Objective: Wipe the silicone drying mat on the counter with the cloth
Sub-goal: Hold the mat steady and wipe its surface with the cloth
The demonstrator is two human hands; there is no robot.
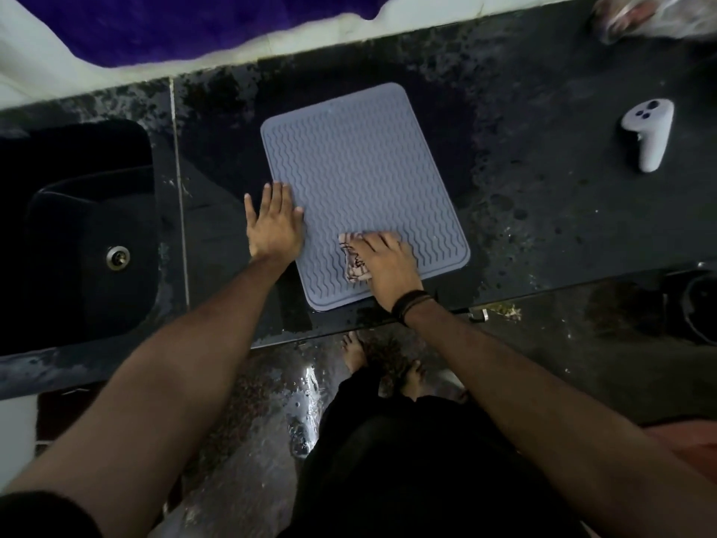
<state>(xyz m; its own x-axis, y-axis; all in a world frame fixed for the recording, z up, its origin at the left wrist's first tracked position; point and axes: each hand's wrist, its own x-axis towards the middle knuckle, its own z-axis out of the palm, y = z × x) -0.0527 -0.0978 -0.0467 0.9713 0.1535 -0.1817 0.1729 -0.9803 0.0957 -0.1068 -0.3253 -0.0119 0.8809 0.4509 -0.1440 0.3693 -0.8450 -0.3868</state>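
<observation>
A grey silicone drying mat [361, 172] with wavy ridges lies flat on the dark counter [543, 211]. My left hand [273, 223] rests flat with straight fingers on the mat's left edge. My right hand [388, 266] presses a crumpled pale patterned cloth [351, 258] onto the mat near its front edge; the fingers curl over the cloth, which shows to the left of the hand.
A black sink [89, 234] with a metal drain [117, 257] is set in the counter on the left. A white handheld controller [648, 133] lies at the right. A crinkled plastic bag [655, 13] sits at the far right corner. My bare feet [384, 363] stand below the counter's front edge.
</observation>
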